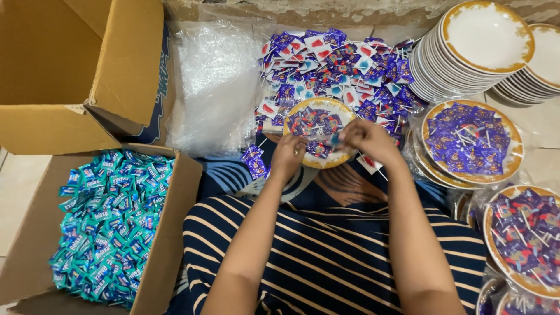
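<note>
Striped lap nearest; both hands meet over gold-rimmed plate (344,112).
Left hand (289,154) curls at plate's near rim, steadying; right hand (364,135) pinches a wrapped lollipop (333,140), keeping sweets on plate.

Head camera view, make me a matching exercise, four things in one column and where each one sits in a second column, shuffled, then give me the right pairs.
Things:
1. teal wrapped candies
2. stack of empty gold-rimmed plates
3. clear plastic bags
4. plate being filled

Places:
A. top right corner
B. at both hands, in front of the lollipop pile
C. inside the open cardboard box at lower left
D. flat between the upper cardboard box and the lollipop pile

Pairs: 1-C, 2-A, 3-D, 4-B
</note>
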